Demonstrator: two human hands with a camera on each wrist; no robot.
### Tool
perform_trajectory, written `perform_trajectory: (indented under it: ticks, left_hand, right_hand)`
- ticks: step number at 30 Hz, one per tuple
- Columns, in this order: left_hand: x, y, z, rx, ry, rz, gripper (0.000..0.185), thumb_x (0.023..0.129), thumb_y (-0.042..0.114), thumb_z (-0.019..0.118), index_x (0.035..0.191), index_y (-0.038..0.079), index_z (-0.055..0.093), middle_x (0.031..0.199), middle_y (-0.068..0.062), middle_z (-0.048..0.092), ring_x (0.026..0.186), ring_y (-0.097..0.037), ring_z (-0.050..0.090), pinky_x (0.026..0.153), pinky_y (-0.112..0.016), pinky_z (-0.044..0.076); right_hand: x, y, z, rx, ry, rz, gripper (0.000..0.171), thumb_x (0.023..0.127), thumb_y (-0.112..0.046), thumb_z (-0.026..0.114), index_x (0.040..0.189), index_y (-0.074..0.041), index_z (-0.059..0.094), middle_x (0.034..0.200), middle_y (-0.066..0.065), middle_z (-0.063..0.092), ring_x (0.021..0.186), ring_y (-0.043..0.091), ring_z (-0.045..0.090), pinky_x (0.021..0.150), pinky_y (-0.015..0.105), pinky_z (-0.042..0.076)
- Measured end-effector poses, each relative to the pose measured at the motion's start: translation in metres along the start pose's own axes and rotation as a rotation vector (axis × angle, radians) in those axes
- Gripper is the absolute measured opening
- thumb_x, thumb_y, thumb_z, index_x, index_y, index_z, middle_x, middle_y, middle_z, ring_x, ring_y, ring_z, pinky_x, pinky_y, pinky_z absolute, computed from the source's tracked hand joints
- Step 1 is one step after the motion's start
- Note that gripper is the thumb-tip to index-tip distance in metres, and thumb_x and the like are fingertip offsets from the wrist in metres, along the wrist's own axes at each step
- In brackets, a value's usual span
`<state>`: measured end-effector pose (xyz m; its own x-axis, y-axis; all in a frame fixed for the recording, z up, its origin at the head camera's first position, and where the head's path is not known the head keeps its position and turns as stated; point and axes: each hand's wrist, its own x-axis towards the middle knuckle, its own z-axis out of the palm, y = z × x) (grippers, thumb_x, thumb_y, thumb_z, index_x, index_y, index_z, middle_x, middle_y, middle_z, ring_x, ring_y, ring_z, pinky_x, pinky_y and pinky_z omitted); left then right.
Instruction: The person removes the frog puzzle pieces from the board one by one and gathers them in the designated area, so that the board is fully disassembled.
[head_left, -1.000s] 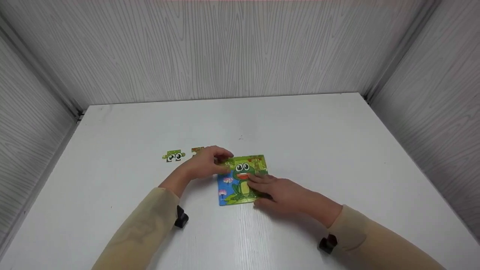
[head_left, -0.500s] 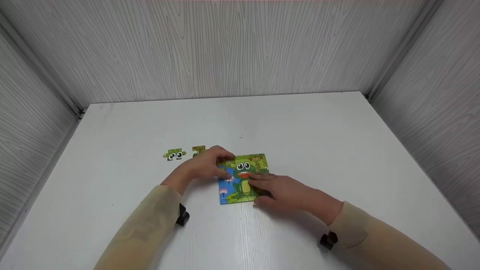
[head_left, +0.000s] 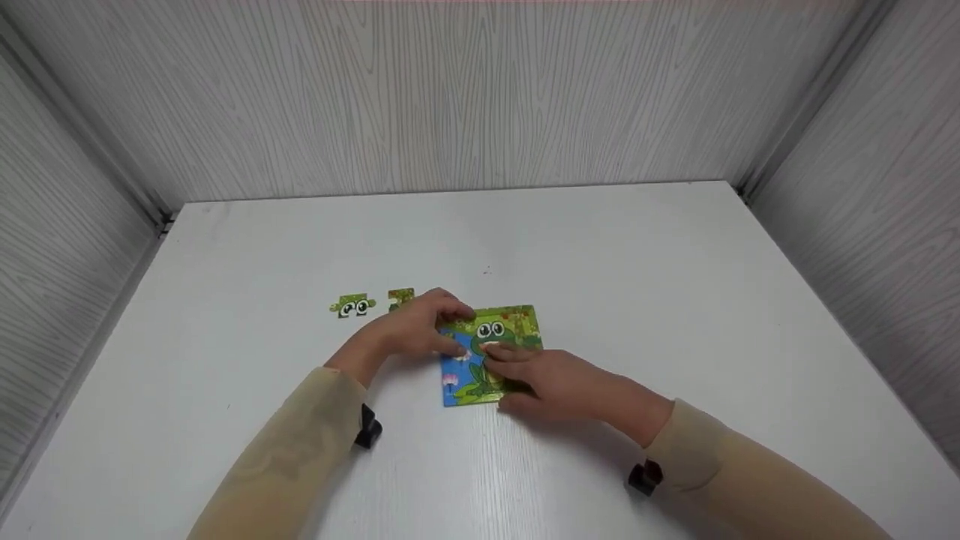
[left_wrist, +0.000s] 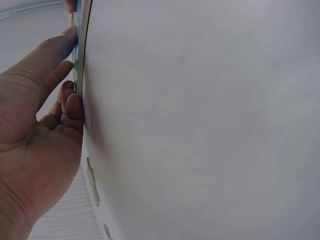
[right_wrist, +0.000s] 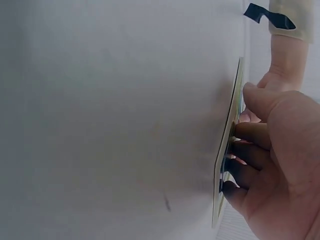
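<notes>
A small square frog jigsaw puzzle (head_left: 465, 386) with a blue and green picture lies on the white table. My left hand (head_left: 409, 326) rests at its upper left corner. The left thumb touches the picture, and bent fingers sit along the edge, as the left wrist view shows. From the right, my right hand (head_left: 559, 386) reaches over the puzzle, its fingertips pressing on the frog's mouth and body and hiding part of them. In the right wrist view those fingers (right_wrist: 245, 172) meet the face of the board.
Two loose jigsaw pieces lie left of the puzzle: one with frog eyes (head_left: 354, 299), and a green one (head_left: 401, 294) partly behind my left hand. The white table (head_left: 637, 262) is bounded by grey wood-grain panels (head_left: 465, 97) at the back and both sides.
My right hand has slid slightly left across the picture, its fingertips now covering the frog's mouth. The left thumb has moved slightly down onto the picture; the loose pieces stay put.
</notes>
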<state>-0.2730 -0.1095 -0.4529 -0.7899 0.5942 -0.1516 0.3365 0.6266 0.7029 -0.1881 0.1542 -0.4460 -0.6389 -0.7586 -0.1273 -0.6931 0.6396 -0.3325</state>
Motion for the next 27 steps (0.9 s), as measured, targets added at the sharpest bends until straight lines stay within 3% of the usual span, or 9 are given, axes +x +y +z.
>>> perform_trajectory:
  ticks: [13,27]
  left_hand:
    - [0.0035,0.0002,-0.0004,0.053,-0.031,0.02,0.048,0.08,0.034,0.08,0.125,0.029,0.066,0.124,0.009,0.048,0.111,-0.013,0.047,0.102,-0.036,0.038]
    - [0.0031,0.0031,-0.0014,0.043,-0.058,0.021,0.034,0.082,0.031,0.079,0.116,0.031,0.072,0.125,0.006,0.046,0.112,-0.017,0.045,0.102,-0.038,0.038]
  right_hand:
    - [-0.002,0.0002,-0.0004,0.033,-0.016,0.002,0.066,0.098,-0.052,0.048,0.153,-0.02,0.031,0.16,-0.004,0.019,0.144,0.018,0.022,0.106,0.041,0.037]
    - [-0.0016,0.0004,0.0002,0.048,-0.014,0.008,0.066,0.098,-0.054,0.047,0.152,-0.02,0.032,0.16,-0.005,0.018,0.144,0.016,0.022,0.106,0.041,0.038]
